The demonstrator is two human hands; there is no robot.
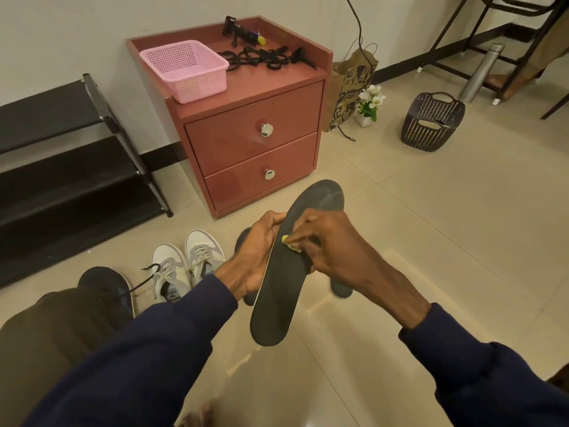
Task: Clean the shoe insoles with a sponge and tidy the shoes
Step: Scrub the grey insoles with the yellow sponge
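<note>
The left grip [261, 251] was clamped on the left edge of a dark insole [277, 303], thumb on the upper face and fingers curled behind it. It held the insole above the floor [431, 241], one rounded end pointing up toward the table [246, 84] and the other down toward the person. The right grip [323, 241] lay across the middle of the insole, its fingertips pinched on a small sponge [288, 241] and pressing it onto the upper face, just beside the left thumb. The fingers covered most of the sponge, leaving only a yellow corner and a pale scrap visible. The right thumb could not be seen.

Two more insoles lay on the floor under the hands, one [341, 289] showing only its rounded end below the right wrist, the other [243, 238] mostly hidden behind the left grip. A pair of grey and white sneakers [184, 266] stood side by side to the left. Beside them sat a dark shoe [107, 285], partly cut off by the person's knee, with a loose black lace. On the table were a pink basket [184, 69] and a tangle of black laces [264, 58].
</note>
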